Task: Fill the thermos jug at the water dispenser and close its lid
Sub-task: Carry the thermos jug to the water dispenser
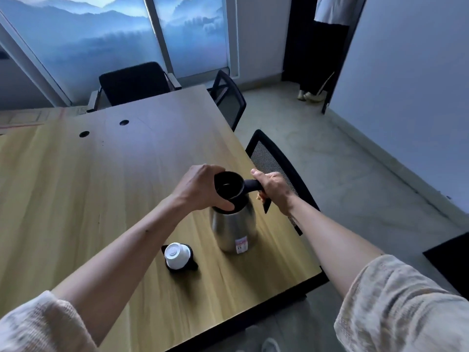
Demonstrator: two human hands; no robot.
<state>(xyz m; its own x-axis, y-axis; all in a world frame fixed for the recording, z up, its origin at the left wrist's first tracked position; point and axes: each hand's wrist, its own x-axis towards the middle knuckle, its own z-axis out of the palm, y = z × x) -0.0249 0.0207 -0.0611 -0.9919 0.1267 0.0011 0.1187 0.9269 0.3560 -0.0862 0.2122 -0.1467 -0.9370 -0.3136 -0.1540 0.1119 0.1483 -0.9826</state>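
A steel thermos jug (234, 228) with a black collar and an open mouth stands upright near the right edge of the wooden table (101, 179). My left hand (200, 189) wraps around the black collar at the jug's top. My right hand (272, 186) is closed on the jug's black handle. The jug's lid (177, 256), white plug up on a black cap, lies on the table just left of and nearer to me than the jug. No water dispenser is in view.
Black mesh chairs (274, 163) stand along the table's right side and one chair (137, 82) at the far end. Two cable holes (84, 134) mark the tabletop. A person's legs (319, 80) show in the dark doorway at the back right. Grey floor lies to the right.
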